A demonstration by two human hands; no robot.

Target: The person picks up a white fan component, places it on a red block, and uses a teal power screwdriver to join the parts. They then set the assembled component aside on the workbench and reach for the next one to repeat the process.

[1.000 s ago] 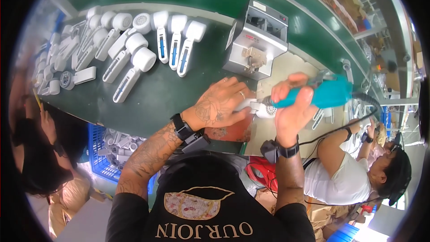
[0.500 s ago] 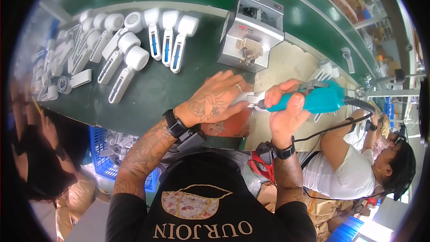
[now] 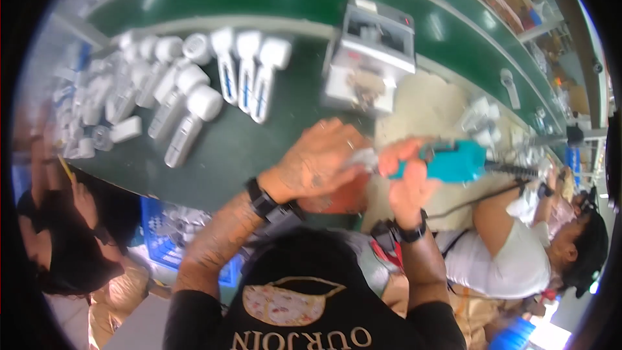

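Note:
My left hand (image 3: 316,163) is closed on a small white plastic part (image 3: 364,158), mostly hidden by the fingers and blurred. My right hand (image 3: 409,185) grips a teal electric screwdriver (image 3: 455,161), held nearly level, with its cable leading off to the right. The screwdriver's front end points left at the white part; blur and fingers hide whether the tip touches it. Both hands are close together over a reddish patch (image 3: 337,198) near the bench's front edge.
White round-headed handheld devices (image 3: 204,102) crowd the green bench's left side. A grey metal machine (image 3: 363,58) stands beyond my hands. More white pieces (image 3: 479,113) lie right. A blue basket (image 3: 152,236) stands below the bench. Co-workers sit left (image 3: 68,240) and right (image 3: 505,253).
The whole view has shifted, so the scene sits lower and slightly further right, and it is blurrier. Both hands keep their grips, the screwdriver still facing the white part.

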